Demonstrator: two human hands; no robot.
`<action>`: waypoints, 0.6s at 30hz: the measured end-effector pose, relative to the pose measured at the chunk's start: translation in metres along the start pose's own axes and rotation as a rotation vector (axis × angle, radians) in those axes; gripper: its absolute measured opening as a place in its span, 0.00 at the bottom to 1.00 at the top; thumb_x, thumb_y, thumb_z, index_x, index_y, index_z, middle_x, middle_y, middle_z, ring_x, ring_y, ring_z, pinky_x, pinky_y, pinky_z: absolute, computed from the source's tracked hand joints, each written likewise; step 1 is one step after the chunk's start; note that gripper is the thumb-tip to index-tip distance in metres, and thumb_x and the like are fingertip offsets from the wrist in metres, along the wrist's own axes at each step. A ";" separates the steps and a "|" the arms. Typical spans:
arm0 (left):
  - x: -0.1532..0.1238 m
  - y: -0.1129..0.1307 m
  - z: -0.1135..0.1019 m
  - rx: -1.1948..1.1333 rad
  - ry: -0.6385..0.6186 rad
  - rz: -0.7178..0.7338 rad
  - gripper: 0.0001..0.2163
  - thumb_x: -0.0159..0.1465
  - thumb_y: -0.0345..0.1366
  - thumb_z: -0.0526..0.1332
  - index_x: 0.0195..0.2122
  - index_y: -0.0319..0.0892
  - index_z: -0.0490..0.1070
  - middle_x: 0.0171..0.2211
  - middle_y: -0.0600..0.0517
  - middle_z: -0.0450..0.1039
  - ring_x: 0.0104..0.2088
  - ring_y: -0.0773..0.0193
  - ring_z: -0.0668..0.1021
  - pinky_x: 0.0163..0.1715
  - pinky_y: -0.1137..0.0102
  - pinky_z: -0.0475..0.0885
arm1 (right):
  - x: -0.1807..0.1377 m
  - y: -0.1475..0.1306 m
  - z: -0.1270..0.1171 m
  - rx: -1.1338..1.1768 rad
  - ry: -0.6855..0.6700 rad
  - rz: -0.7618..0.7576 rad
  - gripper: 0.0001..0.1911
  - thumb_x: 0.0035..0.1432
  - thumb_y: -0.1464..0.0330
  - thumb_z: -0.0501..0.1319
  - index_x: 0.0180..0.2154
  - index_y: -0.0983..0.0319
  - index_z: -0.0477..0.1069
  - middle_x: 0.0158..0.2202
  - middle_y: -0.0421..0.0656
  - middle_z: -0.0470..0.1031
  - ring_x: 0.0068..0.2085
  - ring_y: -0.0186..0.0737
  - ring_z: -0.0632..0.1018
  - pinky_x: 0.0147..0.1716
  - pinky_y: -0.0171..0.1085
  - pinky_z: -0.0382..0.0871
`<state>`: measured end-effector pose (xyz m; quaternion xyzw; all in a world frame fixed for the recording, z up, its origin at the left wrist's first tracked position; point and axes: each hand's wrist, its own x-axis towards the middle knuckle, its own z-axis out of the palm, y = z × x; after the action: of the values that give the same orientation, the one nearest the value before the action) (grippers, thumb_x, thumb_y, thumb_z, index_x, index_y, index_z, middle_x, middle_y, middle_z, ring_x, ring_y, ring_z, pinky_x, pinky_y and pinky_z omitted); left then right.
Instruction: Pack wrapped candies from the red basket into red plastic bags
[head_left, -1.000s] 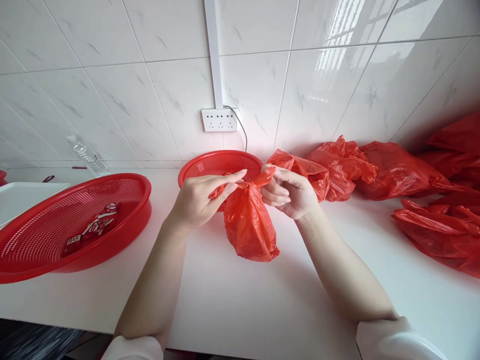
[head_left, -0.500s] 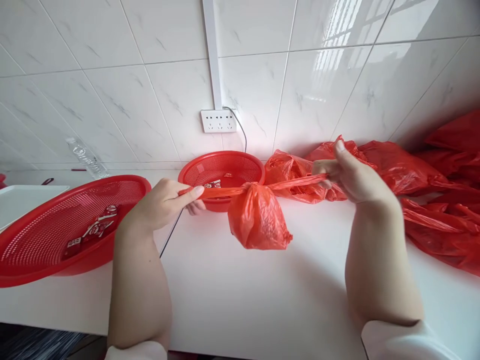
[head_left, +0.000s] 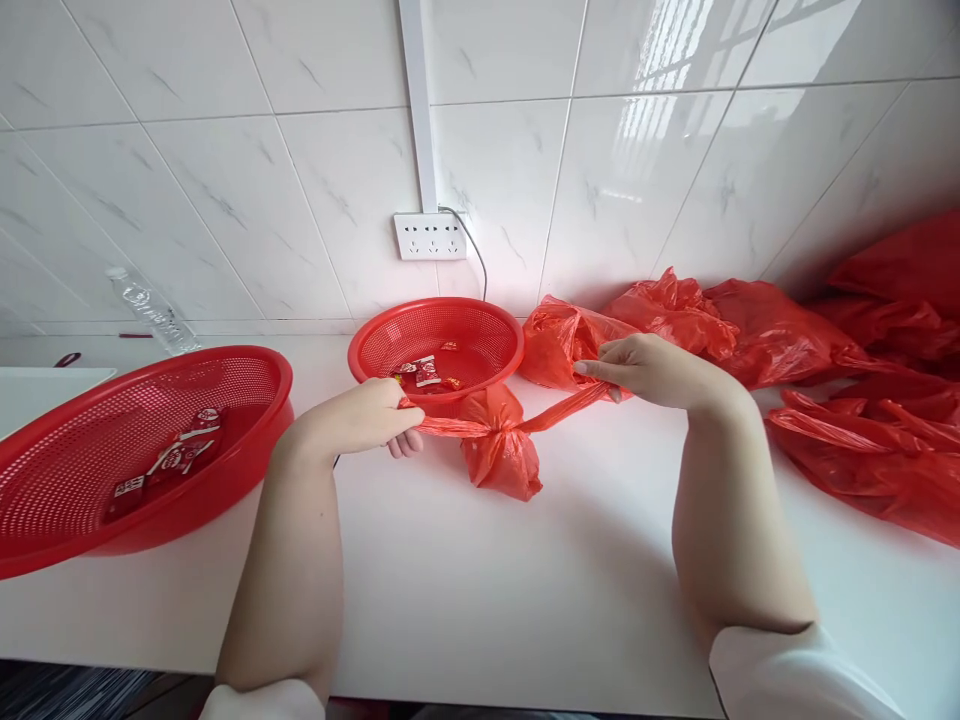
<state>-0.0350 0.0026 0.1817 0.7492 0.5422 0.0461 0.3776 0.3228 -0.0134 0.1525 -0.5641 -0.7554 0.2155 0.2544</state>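
Observation:
Between my hands is a red plastic bag (head_left: 502, 455), bunched at the neck with its two handles stretched out sideways. My left hand (head_left: 371, 412) is closed on one handle, in front of the small basket. The other handle is pinched in my right hand (head_left: 630, 370), close to the red bags by the wall. The body of the bag is rounded and hangs at or just above the white table; whether it touches I cannot tell. What is inside the bag is hidden.
A small red basket (head_left: 360, 335) and a large red basket (head_left: 262, 450) hold small wrapped packets. Several filled red bags (head_left: 780, 330) line the right side. A clear bottle (head_left: 154, 312), a white tray (head_left: 52, 385) and a wall socket (head_left: 431, 237) are behind.
Both hands have come lower, and the right has moved inward. The bag has turned, and its bunched neck now faces me, with a tuft standing above it.

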 end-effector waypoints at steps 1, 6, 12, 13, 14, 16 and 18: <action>0.000 0.000 0.001 0.006 0.000 0.001 0.14 0.60 0.40 0.56 0.25 0.44 0.79 0.32 0.47 0.81 0.33 0.57 0.82 0.37 0.66 0.77 | 0.000 0.000 0.001 -0.016 -0.008 -0.006 0.27 0.55 0.48 0.62 0.16 0.60 0.65 0.19 0.38 0.65 0.19 0.30 0.62 0.18 0.34 0.54; -0.010 0.002 0.000 0.120 0.046 0.105 0.12 0.59 0.46 0.59 0.29 0.47 0.80 0.29 0.50 0.80 0.31 0.57 0.81 0.30 0.69 0.74 | -0.005 -0.007 -0.006 -0.117 0.033 0.006 0.21 0.58 0.51 0.61 0.23 0.59 0.74 0.25 0.41 0.73 0.24 0.36 0.70 0.20 0.36 0.61; -0.016 0.001 -0.004 0.218 0.204 0.142 0.18 0.60 0.53 0.58 0.46 0.53 0.77 0.40 0.50 0.80 0.38 0.56 0.81 0.30 0.71 0.72 | -0.015 -0.040 0.036 0.004 -0.027 -0.166 0.19 0.57 0.52 0.61 0.45 0.56 0.74 0.43 0.46 0.78 0.40 0.48 0.78 0.37 0.45 0.73; -0.016 0.000 -0.005 0.214 0.217 0.136 0.19 0.60 0.53 0.58 0.47 0.53 0.76 0.42 0.50 0.80 0.39 0.56 0.81 0.31 0.71 0.72 | -0.018 -0.045 0.054 0.028 -0.102 -0.215 0.25 0.55 0.51 0.62 0.52 0.55 0.70 0.50 0.47 0.76 0.45 0.50 0.78 0.41 0.46 0.73; -0.014 -0.001 -0.005 0.213 0.219 0.125 0.19 0.59 0.54 0.58 0.47 0.54 0.76 0.44 0.51 0.79 0.40 0.56 0.81 0.32 0.71 0.72 | -0.021 -0.049 0.074 0.018 -0.210 -0.263 0.33 0.53 0.51 0.64 0.59 0.53 0.64 0.58 0.46 0.69 0.53 0.53 0.74 0.47 0.48 0.72; -0.012 -0.003 -0.005 0.211 0.211 0.095 0.20 0.59 0.55 0.59 0.48 0.55 0.76 0.46 0.51 0.78 0.41 0.56 0.81 0.33 0.71 0.72 | -0.027 -0.050 0.111 -0.061 -0.314 -0.358 0.39 0.48 0.54 0.68 0.61 0.52 0.61 0.65 0.47 0.59 0.58 0.59 0.70 0.49 0.52 0.71; -0.009 -0.004 -0.005 0.209 0.200 0.077 0.22 0.58 0.55 0.59 0.50 0.54 0.75 0.47 0.50 0.78 0.43 0.54 0.80 0.34 0.70 0.72 | -0.034 -0.045 0.132 -0.147 -0.264 -0.398 0.30 0.51 0.61 0.65 0.56 0.51 0.64 0.62 0.47 0.63 0.57 0.58 0.70 0.48 0.53 0.71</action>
<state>-0.0442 -0.0023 0.1854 0.7963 0.5500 0.0782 0.2394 0.2142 -0.0637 0.0725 -0.3880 -0.8920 0.1776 0.1492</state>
